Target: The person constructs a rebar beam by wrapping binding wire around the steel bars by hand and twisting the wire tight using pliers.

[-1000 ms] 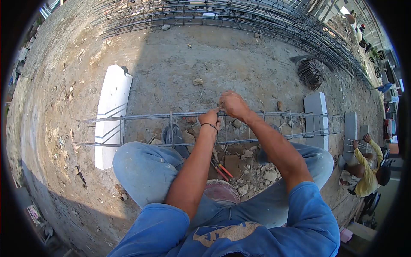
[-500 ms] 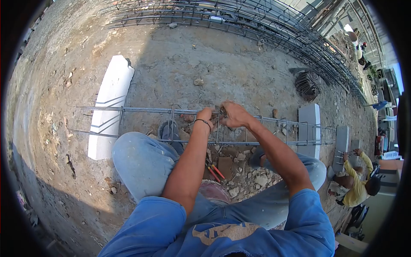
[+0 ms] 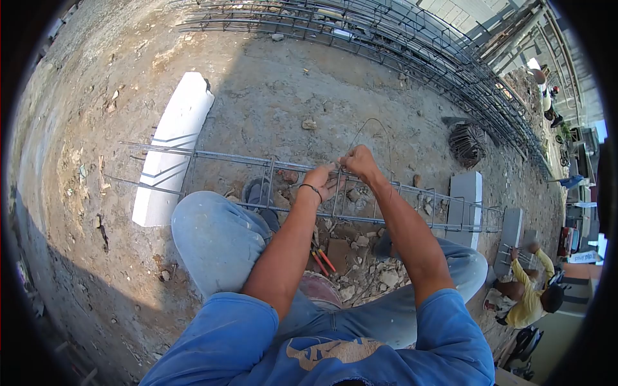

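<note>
A long rebar cage [image 3: 296,210] lies across in front of my knees, its bars tied through rectangular stirrups. My left hand [image 3: 322,181] is at the far long bar beside a stirrup, thumb and fingers around it; the fingertips are partly hidden. Close by on the right, my right hand [image 3: 360,163] is closed in a fist just above the same joint. A thin tie wire [image 3: 374,119] loops up and away from my right hand. Red-handled pliers [image 3: 323,260] rest below the cage, between my legs.
The cage crosses a white block [image 3: 172,145] at left and a grey block [image 3: 465,193] at right. More cages [image 3: 386,48] stretch along the back. A bundle of bent stirrups [image 3: 468,145] stands nearby. Rubble [image 3: 386,276] lies underneath. A person in yellow [image 3: 528,302] crouches at right.
My right hand has closed into a fist and risen slightly from the joint, with a wire loop now showing beyond it. My left hand has opened somewhat at the bar. The view has tilted slightly.
</note>
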### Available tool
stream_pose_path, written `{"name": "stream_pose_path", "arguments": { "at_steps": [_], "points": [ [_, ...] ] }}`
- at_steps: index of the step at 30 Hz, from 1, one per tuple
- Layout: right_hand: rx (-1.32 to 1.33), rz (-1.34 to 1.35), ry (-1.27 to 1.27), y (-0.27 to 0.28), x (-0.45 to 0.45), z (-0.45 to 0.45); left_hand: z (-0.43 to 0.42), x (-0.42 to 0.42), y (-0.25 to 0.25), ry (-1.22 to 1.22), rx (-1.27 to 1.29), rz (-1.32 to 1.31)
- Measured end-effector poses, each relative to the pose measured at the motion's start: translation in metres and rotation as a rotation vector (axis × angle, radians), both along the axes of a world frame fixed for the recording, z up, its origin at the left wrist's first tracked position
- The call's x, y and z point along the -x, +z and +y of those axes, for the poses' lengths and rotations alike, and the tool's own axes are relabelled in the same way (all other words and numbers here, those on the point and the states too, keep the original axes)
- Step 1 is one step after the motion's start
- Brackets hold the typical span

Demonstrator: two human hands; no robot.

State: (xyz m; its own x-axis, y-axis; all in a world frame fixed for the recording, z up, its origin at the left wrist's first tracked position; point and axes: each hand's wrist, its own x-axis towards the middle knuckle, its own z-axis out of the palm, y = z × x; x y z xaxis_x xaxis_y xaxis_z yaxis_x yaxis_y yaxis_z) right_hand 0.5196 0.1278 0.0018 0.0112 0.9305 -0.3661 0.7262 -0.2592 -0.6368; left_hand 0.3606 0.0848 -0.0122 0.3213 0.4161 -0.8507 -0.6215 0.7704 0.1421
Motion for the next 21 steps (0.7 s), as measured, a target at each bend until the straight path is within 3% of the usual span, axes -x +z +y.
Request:
{"name": "stream_pose_path", "arguments": {
  "at_steps": [3, 7, 10, 12, 13, 15, 16, 18, 21],
  "points": [
    [0.076, -0.039, -0.03, -0.003, 0.001, 0.006, -0.01, -0.004, -0.008, -0.023, -0.156, -0.08],
    [-0.008, -0.16, 0.055, 0.027, 0.009, -0.009, -0.018, -0.021, -0.025, 0.095, -0.283, 0.036],
    [-0.034, -0.074, 0.075, 0.043, 0.012, -0.027, -0.02, -0.025, -0.013, 0.169, -0.298, 0.114],
    [-0.094, 0.194, 0.167, 0.038, 0.001, -0.037, -0.02, -0.024, -0.009, 0.195, -0.287, 0.136],
    [-0.09, 0.191, 0.169, 0.04, -0.002, -0.037, -0.018, -0.025, -0.012, 0.216, -0.243, 0.099],
    [-0.492, -0.226, 0.684, 0.043, -0.007, -0.028, -0.014, -0.028, -0.018, 0.239, -0.201, 0.059],
    [-0.492, -0.225, 0.684, 0.05, -0.006, -0.023, -0.014, -0.028, -0.022, 0.197, -0.197, 0.055],
    [-0.508, -0.358, 0.968, 0.066, 0.0, -0.009, -0.011, -0.024, -0.022, 0.151, -0.194, 0.059],
    [-0.532, -0.112, 0.886, 0.06, -0.003, 0.009, -0.013, -0.021, -0.016, 0.125, -0.148, 0.034]
  ]
}}
